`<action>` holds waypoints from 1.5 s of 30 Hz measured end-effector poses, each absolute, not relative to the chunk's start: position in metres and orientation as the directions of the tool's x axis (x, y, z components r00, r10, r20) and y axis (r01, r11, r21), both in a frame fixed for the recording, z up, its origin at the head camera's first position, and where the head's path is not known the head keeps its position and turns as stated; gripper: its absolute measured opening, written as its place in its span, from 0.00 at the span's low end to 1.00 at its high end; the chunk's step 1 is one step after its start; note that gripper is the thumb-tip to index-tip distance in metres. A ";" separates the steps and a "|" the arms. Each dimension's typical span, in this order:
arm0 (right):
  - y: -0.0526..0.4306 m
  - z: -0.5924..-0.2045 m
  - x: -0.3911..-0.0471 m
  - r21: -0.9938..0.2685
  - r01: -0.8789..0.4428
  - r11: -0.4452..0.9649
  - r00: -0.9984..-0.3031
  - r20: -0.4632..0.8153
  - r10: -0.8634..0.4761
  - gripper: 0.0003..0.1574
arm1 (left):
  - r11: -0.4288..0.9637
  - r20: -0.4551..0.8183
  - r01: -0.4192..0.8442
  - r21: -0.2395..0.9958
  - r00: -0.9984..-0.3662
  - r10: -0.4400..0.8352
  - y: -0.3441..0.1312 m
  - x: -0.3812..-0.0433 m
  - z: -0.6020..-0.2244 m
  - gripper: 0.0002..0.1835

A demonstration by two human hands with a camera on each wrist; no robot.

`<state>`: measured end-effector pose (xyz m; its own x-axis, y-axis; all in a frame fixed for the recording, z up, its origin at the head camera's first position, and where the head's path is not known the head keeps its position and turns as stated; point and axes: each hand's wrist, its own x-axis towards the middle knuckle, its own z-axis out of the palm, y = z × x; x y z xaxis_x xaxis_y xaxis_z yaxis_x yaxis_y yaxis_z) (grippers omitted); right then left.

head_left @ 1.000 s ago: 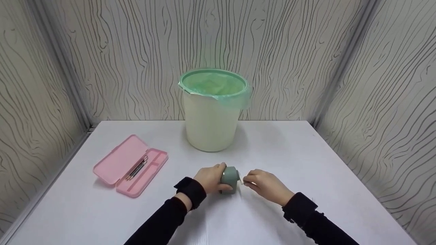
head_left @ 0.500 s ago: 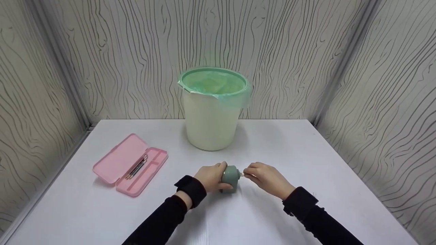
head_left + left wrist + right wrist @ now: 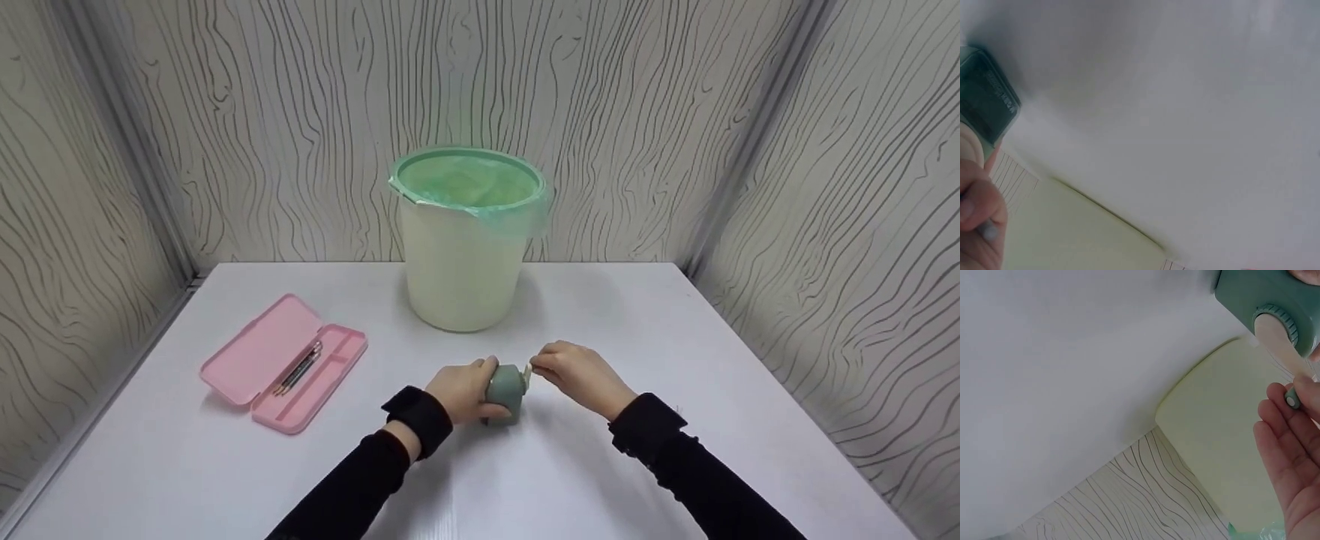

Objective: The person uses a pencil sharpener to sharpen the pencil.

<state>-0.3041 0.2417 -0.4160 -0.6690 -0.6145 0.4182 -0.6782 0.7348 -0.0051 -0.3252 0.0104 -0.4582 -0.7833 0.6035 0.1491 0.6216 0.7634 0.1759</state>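
Note:
A green hand-crank pencil sharpener (image 3: 504,397) lies at the front middle of the white table, its crank side facing right. My left hand (image 3: 459,394) grips its body from the left. The right hand (image 3: 581,376) pinches the small knob (image 3: 1292,399) at the end of the cream crank arm (image 3: 1278,343). In the right wrist view the crank arm slants down from a ridged green dial, and the other fingers of that hand stretch out below the knob. The left wrist view shows the dark see-through tray (image 3: 988,98) of the sharpener.
An open pink pencil case (image 3: 259,352) with several pencils (image 3: 298,369) in it lies at the left. At the back middle stands a tall cream bin (image 3: 461,270) with a green bag (image 3: 517,214) over its rim. Wood-patterned panels (image 3: 600,112) enclose the table.
My right hand has moved away from me and slightly up, turning the crank from the near side toward the far side. My left hand and the sharpener stay in place.

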 end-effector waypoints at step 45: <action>0.233 -0.475 -0.304 -0.041 -0.616 0.787 -0.753 0.324 -0.573 0.02 | 0.763 0.235 0.627 0.155 -0.774 0.588 0.011 -0.321 -0.465 0.34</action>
<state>-0.3036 0.2325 -0.4751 -0.7530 -0.5728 0.3240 -0.6161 0.7866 -0.0414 -0.3213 0.0108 -0.4645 -0.7738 0.5882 0.2351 0.6272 0.7632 0.1550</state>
